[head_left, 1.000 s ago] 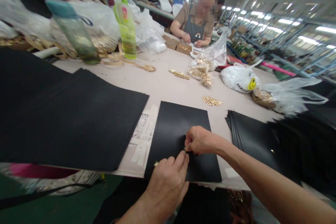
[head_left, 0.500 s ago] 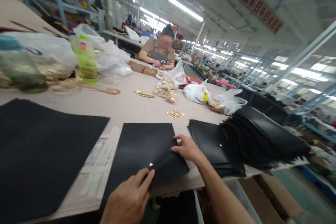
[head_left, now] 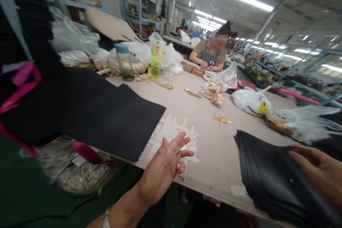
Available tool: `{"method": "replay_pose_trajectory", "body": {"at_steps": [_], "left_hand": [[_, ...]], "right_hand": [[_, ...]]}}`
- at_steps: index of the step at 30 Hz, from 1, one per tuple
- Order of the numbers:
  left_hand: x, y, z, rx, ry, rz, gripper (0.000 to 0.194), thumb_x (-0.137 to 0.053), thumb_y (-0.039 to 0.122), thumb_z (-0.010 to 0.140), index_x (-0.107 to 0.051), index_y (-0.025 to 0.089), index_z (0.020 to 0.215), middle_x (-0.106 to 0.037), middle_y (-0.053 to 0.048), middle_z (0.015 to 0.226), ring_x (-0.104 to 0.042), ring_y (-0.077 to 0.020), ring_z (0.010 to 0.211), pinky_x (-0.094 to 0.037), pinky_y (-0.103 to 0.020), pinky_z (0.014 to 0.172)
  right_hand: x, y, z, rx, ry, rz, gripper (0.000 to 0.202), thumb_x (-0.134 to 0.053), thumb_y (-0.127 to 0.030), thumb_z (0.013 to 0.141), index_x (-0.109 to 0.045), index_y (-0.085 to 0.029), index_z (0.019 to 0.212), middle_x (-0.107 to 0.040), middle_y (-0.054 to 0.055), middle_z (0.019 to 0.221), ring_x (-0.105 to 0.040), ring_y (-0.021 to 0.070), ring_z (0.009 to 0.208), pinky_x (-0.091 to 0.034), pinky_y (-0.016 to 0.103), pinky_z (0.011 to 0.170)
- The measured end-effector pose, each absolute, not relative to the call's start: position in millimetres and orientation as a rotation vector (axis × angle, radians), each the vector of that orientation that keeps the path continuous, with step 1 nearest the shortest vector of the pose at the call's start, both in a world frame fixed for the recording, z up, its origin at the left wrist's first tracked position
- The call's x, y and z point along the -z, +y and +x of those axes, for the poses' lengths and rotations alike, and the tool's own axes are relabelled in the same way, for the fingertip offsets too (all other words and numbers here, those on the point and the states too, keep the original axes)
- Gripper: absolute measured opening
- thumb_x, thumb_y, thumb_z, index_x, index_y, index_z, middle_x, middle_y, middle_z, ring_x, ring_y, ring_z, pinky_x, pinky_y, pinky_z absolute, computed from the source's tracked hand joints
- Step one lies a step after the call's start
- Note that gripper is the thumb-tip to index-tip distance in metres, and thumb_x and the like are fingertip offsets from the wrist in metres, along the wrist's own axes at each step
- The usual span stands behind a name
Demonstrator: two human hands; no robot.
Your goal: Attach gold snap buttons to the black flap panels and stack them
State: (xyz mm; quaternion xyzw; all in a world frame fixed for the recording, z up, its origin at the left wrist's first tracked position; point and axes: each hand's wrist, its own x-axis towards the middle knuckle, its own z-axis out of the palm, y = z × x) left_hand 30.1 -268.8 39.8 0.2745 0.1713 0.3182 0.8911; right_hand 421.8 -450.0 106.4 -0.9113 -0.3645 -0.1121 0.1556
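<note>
Black panels [head_left: 259, 174] lie in a loosely fanned stack at the near right of the desk [head_left: 211, 180], beneath a worker's right hand [head_left: 316, 167], whose fingers appear to grip the far edge of the uppermost panel. The left hand [head_left: 162, 171] hovers above the desk's near edge, palm up, thumb and most fingers spread, its little finger curled against small gold pieces [head_left: 179, 166]. Risks, by judgement, lie on both sides: a sideways tug on the upper panel could skew the uneven stack or drag its lower corner over the desk edge, and a loosened little finger could drop the gold pieces to the floor. Smooth and dark, the panels carry a soft sheen from the ceiling lights; their far-left corners step out in thin layers, the upper surface bows gently, and one small bright spot shows near its middle, too small to identify. Beyond the stack, loose gold links [head_left: 222, 119] form a flat pile, well apart from a broad black sheet [head_left: 107, 121] at left. Across the desk, a co-worker in an apron [head_left: 209, 58] bends over small cardboard boxes [head_left: 197, 72].
</note>
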Motion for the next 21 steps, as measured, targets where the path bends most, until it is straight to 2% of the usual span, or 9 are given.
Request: {"method": "replay_pose_trajectory", "body": {"at_steps": [3,4,6,8,10,12,15,18,21], "left_hand": [[-38.2,-266.1,31.2,-0.664,0.316,0.356,0.067,-0.031,0.063,0.095,-0.049,0.016,0.140,-0.044,-0.015,0.146,-0.054,-0.0212,0.108,-0.044,-0.023,0.068],[-38.3,-264.2,30.5,-0.667,0.307,0.287,0.066,-0.032,0.061,0.096,-0.049,0.014,0.139,-0.044,-0.016,0.146,-0.055,-0.0213,0.108,-0.044,-0.023,0.068],[-39.3,-259.6,27.2,-0.694,0.292,0.182,0.064,-0.035,0.059,0.096,-0.049,0.012,0.138,-0.043,-0.018,0.147,-0.057,-0.0217,0.107,-0.046,-0.024,0.068],[-40.8,-254.8,22.0,-0.742,0.287,0.122,0.062,-0.037,0.057,0.096,-0.050,0.011,0.135,-0.043,-0.019,0.147,-0.058,-0.0223,0.107,-0.047,-0.024,0.068],[-41.0,-251.1,16.1,-0.794,0.291,0.092,0.059,-0.038,0.055,0.097,-0.052,0.010,0.133,-0.045,-0.019,0.145,-0.059,-0.0221,0.107,-0.048,-0.024,0.069],[-38.3,-248.9,10.5,-0.832,0.302,0.095,0.054,-0.039,0.051,0.098,-0.056,0.009,0.129,-0.048,-0.019,0.143,-0.060,-0.0218,0.109,-0.049,-0.024,0.071],[-27.4,-249.6,2.7,-0.880,0.361,0.211,0.042,-0.044,0.040,0.098,-0.062,0.010,0.121,-0.056,-0.016,0.136,-0.056,-0.0228,0.120,-0.049,-0.028,0.089],[-12.5,-254.7,-6.9,-0.853,0.515,0.578,0.032,-0.055,0.032,0.093,-0.066,0.015,0.117,-0.063,-0.011,0.128,-0.053,-0.0231,0.125,-0.038,-0.035,0.109],[-0.9,-260.8,-17.8,-0.787,0.679,1.106,0.031,-0.053,0.032,0.094,-0.066,0.022,0.120,-0.062,-0.005,0.131,-0.050,-0.0213,0.128,-0.029,-0.037,0.117]], "right_hand": [[-84.7,-409.3,309.2,-0.177,-1.307,-2.121,0.035,-0.067,-0.048,0.079,-0.073,-0.022,0.102,-0.073,0.012,0.103,-0.069,0.0276,0.092,-0.054,0.037,0.080],[-76.0,-394.6,271.7,-0.327,-1.383,-2.008,0.033,-0.067,-0.047,0.081,-0.071,-0.023,0.103,-0.073,0.009,0.104,-0.068,0.0256,0.094,-0.054,0.036,0.083],[-59.6,-369.5,209.7,-0.615,-1.479,-1.838,0.029,-0.066,-0.038,0.084,-0.067,-0.024,0.110,-0.072,0.005,0.102,-0.068,0.0197,0.088,-0.054,0.031,0.082],[-46.0,-353.0,169.2,-0.796,-1.469,-1.697,0.022,-0.067,-0.029,0.083,-0.065,-0.023,0.105,-0.072,0.002,0.096,-0.067,0.0166,0.083,-0.053,0.027,0.078],[-35.2,-343.5,147.3,-0.853,-1.403,-1.597,0.012,-0.066,-0.028,0.085,-0.065,-0.021,0.094,-0.071,0.000,0.086,-0.065,0.0149,0.077,-0.051,0.024,0.072],[-27.4,-337.0,137.5,-0.834,-1.336,-1.554,0.011,-0.065,-0.031,0.087,-0.065,-0.021,0.088,-0.070,0.000,0.080,-0.063,0.0137,0.072,-0.049,0.022,0.068],[-22.6,-327.1,132.2,-0.806,-1.310,-1.542,0.013,-0.065,-0.033,0.089,-0.068,-0.021,0.088,-0.071,0.000,0.081,-0.063,0.0132,0.072,-0.048,0.021,0.068],[-23.8,-316.0,129.7,-0.831,-1.327,-1.535,0.013,-0.066,-0.033,0.088,-0.070,-0.021,0.091,-0.072,0.001,0.085,-0.065,0.0143,0.077,-0.049,0.021,0.071],[-25.2,-306.3,127.1,-0.927,-1.331,-1.549,0.013,-0.067,-0.033,0.087,-0.072,-0.021,0.091,-0.073,0.002,0.086,-0.067,0.0155,0.078,-0.051,0.021,0.072]]}}
